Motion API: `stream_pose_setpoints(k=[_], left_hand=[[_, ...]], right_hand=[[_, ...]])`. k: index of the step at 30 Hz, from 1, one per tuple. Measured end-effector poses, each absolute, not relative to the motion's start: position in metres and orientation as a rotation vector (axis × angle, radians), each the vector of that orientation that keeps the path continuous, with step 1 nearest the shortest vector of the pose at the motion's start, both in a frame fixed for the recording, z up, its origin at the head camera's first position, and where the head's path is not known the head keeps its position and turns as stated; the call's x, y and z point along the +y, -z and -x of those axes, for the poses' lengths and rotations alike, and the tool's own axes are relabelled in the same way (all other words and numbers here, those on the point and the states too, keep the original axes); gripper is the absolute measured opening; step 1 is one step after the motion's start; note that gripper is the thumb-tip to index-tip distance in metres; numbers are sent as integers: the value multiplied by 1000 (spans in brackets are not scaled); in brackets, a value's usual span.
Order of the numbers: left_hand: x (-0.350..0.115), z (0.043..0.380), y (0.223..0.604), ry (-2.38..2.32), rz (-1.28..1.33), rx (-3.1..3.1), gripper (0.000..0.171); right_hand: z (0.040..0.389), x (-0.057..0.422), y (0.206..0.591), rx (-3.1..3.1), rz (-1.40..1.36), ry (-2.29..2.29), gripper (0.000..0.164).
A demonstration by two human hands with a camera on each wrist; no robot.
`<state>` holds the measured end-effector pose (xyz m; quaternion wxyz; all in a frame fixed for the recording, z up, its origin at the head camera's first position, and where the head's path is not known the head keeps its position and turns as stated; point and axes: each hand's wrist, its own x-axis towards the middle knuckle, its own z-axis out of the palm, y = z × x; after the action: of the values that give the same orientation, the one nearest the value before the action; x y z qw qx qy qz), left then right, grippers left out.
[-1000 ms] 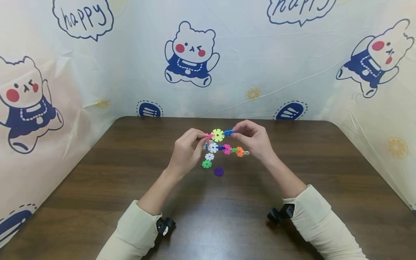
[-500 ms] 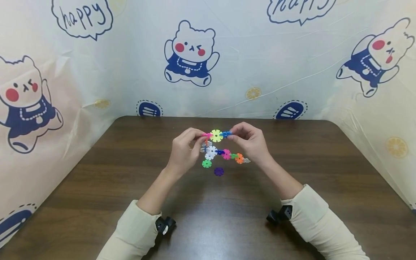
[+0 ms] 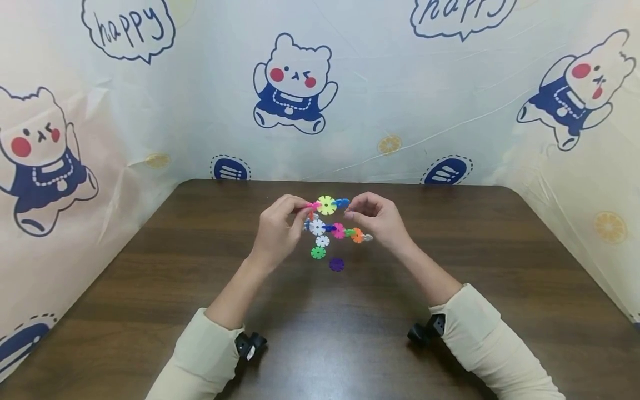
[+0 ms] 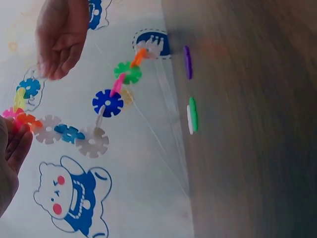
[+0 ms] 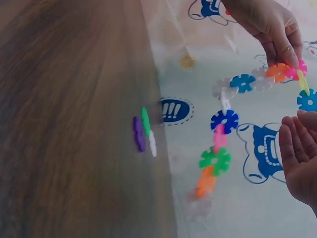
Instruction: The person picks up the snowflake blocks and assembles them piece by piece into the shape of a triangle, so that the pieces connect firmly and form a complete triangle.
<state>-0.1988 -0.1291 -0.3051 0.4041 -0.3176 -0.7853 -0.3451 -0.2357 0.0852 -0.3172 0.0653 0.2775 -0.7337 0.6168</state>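
Note:
A chain of interlocking snowflake discs hangs in the air over the table. My left hand (image 3: 280, 228) pinches it at a pink disc (image 5: 296, 70), where the chain bends. A yellow disc (image 3: 326, 205) and a blue disc (image 3: 342, 203) form the short upper end. The longer part runs through white, blue, pink, green and orange discs to a clear disc (image 3: 367, 238). My right hand (image 3: 379, 219) is just right of the blue disc, apart from it, its fingers loosely bent and holding nothing. In the right wrist view, its fingertips lie just below the blue disc (image 5: 308, 100).
Loose on the brown table (image 3: 320, 333) lie a white disc (image 3: 322, 241), a green disc (image 3: 318, 253) and a purple disc (image 3: 337, 264), below the hanging chain. A printed bear curtain (image 3: 375, 111) stands behind the table's far edge.
My right hand held the blue end disc earlier and has now let go of it. My left hand has shifted slightly left with the chain, which swings below.

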Motion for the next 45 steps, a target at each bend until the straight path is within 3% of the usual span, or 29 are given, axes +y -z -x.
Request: stream_pose_setpoints(k=[7, 18, 45], left_hand=[[-149, 205, 306, 849, 633, -2004, 8], [-174, 208, 304, 849, 429, -1990, 7], [-178, 211, 306, 847, 356, -2009, 9]], right_hand=[[240, 83, 327, -2534, -871, -1697, 16], [260, 77, 352, -2945, -1174, -1331, 24], [262, 56, 373, -3118, -1201, -835, 20]])
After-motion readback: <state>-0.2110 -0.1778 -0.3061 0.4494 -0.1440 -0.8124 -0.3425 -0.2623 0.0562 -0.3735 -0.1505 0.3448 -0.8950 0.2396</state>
